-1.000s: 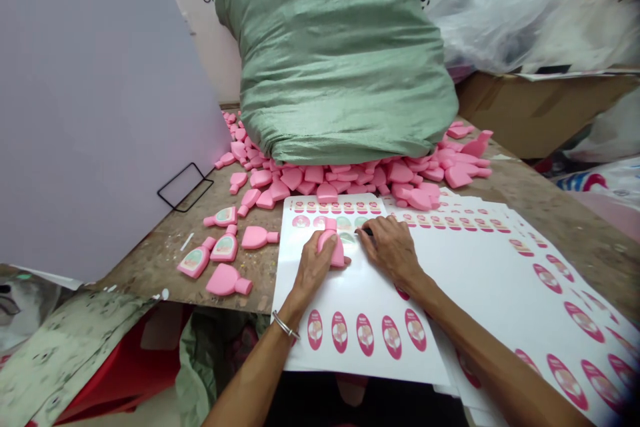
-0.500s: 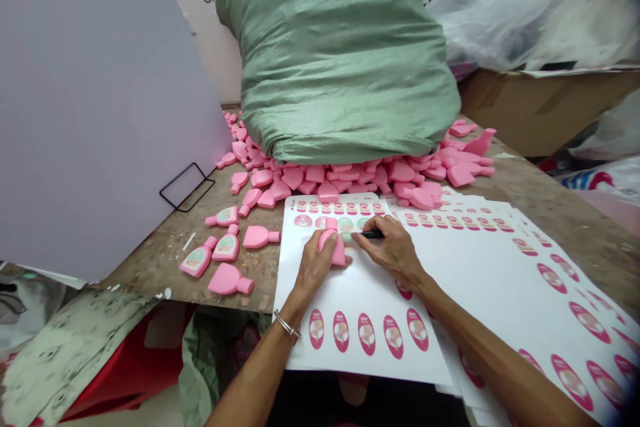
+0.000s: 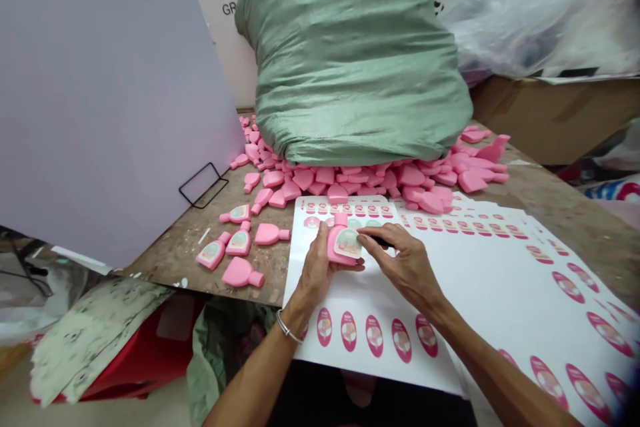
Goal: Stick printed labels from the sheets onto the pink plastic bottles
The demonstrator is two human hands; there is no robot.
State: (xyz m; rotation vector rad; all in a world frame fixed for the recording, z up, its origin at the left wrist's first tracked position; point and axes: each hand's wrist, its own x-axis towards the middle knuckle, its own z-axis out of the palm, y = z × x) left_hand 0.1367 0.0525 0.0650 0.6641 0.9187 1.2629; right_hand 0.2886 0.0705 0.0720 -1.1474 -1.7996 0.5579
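Observation:
My left hand (image 3: 316,265) grips a small pink bottle (image 3: 340,221), held upright over a white sticker sheet (image 3: 345,287). A pale green-and-cream label sticker (image 3: 349,243) lies across the bottle's front. Its right edge is pinched between the thumb and forefinger of my right hand (image 3: 400,257), which also keeps a thin black tool (image 3: 383,242) tucked in its fingers; the tool's kind is not clear. Left of the sheet lie labelled bottles (image 3: 239,242) and plain ones (image 3: 243,272). Oval pink stickers (image 3: 374,335) line the sheet's near edge.
Behind the sheets is a heap of pink bottles (image 3: 325,177) under a large green sack (image 3: 360,67). More sticker sheets (image 3: 480,267) lie at the right. A black wire stand (image 3: 204,185) stands beside a pale panel (image 3: 110,93) at left. A cardboard box (image 3: 555,113) is at the back right.
The green-and-cream sticker has come off the sheet and is now against the bottle's front. My right hand has moved up to the bottle, and the view has shifted slightly left.

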